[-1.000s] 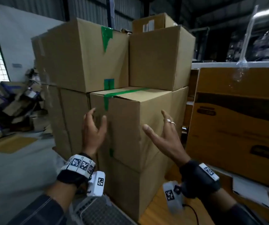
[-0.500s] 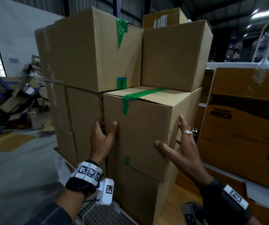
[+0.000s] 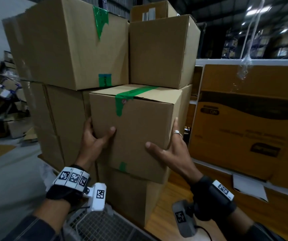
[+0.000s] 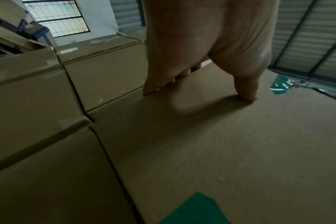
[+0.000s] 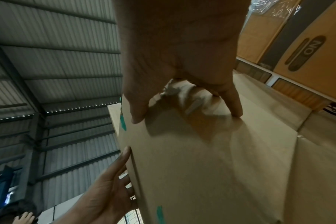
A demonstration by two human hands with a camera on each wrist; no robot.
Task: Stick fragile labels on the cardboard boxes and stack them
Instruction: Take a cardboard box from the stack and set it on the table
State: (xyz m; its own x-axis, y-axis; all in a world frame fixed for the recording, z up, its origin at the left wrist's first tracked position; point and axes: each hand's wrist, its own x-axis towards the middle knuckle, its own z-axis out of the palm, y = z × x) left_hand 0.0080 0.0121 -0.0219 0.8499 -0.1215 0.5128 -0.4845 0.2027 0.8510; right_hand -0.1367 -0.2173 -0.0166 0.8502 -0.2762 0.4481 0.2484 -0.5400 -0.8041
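two hands on front box, stack of cardboard

six plain cardboard boxes counted in the stack. front box [image 3: 139, 129] with green tape [image 3: 131, 94] sits on the lower box [image 3: 127, 199], at the stack's front right corner. left hand [image 3: 94, 136] wraps its left edge, right hand [image 3: 172, 148] its right edge. half a second ago the right hand only touched; now both clamp the box.

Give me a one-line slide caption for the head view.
Left hand and right hand grip green-taped cardboard box in stack.
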